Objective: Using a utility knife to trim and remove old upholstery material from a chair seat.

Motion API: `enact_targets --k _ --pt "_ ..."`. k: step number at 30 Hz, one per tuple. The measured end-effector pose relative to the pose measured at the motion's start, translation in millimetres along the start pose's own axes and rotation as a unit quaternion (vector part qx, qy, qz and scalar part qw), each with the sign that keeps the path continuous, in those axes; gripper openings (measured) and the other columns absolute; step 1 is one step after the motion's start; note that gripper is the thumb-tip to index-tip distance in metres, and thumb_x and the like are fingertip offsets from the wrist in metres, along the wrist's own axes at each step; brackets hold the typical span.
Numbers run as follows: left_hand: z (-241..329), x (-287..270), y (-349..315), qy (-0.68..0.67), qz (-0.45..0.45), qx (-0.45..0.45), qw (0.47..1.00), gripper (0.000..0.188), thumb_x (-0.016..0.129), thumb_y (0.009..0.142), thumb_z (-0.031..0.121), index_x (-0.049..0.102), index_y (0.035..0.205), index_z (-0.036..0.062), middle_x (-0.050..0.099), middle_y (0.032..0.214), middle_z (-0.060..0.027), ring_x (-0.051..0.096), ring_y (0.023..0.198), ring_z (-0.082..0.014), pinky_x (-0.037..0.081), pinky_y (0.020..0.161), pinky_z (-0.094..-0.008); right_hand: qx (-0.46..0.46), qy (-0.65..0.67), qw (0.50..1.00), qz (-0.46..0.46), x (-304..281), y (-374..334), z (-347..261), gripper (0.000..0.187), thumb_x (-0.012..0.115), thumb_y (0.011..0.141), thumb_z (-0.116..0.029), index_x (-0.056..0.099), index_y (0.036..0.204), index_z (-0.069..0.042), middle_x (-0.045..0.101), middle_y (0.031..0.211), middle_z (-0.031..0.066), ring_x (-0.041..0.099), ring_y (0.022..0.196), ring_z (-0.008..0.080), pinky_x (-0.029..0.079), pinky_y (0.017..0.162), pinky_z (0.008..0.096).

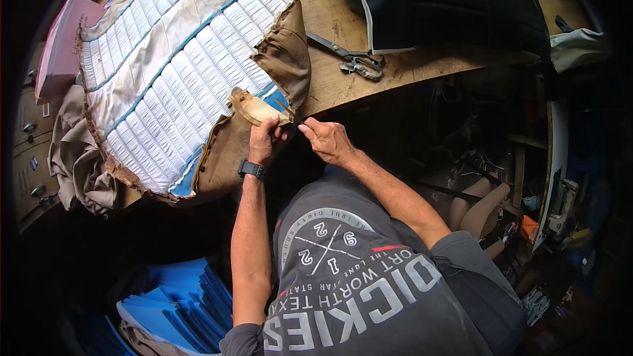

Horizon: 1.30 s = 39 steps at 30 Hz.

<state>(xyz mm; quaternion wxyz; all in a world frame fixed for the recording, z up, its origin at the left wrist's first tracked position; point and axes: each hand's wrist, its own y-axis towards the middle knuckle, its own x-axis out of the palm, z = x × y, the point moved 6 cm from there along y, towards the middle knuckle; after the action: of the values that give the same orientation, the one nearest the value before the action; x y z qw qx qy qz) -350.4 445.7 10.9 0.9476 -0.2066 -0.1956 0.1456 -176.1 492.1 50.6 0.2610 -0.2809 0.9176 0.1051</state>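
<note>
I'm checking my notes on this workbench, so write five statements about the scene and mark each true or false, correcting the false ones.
1. The left hand grips a cream flap. True.
2. The scissors are in the right hand. False: they lie on the wooden table.
3. The dark watch is on the right wrist. False: it is on the left wrist.
4. Blue sheets show at the lower left of the picture. True.
5. The pink block is to the right of the white ribbed panel. False: it is to the left of it.
</note>
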Motion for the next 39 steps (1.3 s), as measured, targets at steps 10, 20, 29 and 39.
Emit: enact_targets --k 10,20,29,39 --pt "2 3 -2 0.025 0.018 -0.013 0.999 0.042 0.058 0.098 0.031 0.049 0.062 0.0096 0.045 0.057 0.0001 0.054 0.059 -0.0158 0.038 0.056 -0.0278 0.001 -0.013 1.000 0.004 14 -1 0 0.029 0.051 0.105 -0.028 0.054 0.088 -0.006 0.062 0.068 0.0195 0.066 0.068 0.0426 0.051 0.059 0.0507" --pt "1 1 3 0.034 -0.007 0.003 0.999 0.037 0.058 0.098 0.031 0.056 0.069 0.0077 0.048 0.059 0.0013 0.053 0.055 -0.0118 0.041 0.055 -0.0258 0.000 -0.018 1.000 0.015 20 1 1 0.025 0.052 0.104 -0.024 0.053 0.087 -0.006 0.062 0.067 0.0208 0.064 0.067 0.0445 0.050 0.057 0.0529" --pt "1 2 -1 0.029 0.012 0.004 0.999 0.044 0.058 0.098 0.032 0.050 0.061 0.0093 0.045 0.055 -0.0002 0.055 0.059 -0.0165 0.040 0.056 -0.0282 0.045 0.025 0.999 0.016 33 -22 14 0.028 0.051 0.105 -0.027 0.052 0.087 -0.006 0.060 0.066 0.0226 0.063 0.068 0.0465 0.049 0.057 0.0547" --pt "1 0 1 0.018 0.011 -0.012 1.000 0.044 0.058 0.098 0.031 0.050 0.061 0.0089 0.045 0.055 -0.0003 0.055 0.059 -0.0168 0.039 0.056 -0.0281 0.011 0.011 0.998 0.058 21 -11 -7 0.026 0.052 0.104 -0.024 0.053 0.086 -0.005 0.058 0.064 0.0221 0.063 0.065 0.0449 0.048 0.055 0.0532"
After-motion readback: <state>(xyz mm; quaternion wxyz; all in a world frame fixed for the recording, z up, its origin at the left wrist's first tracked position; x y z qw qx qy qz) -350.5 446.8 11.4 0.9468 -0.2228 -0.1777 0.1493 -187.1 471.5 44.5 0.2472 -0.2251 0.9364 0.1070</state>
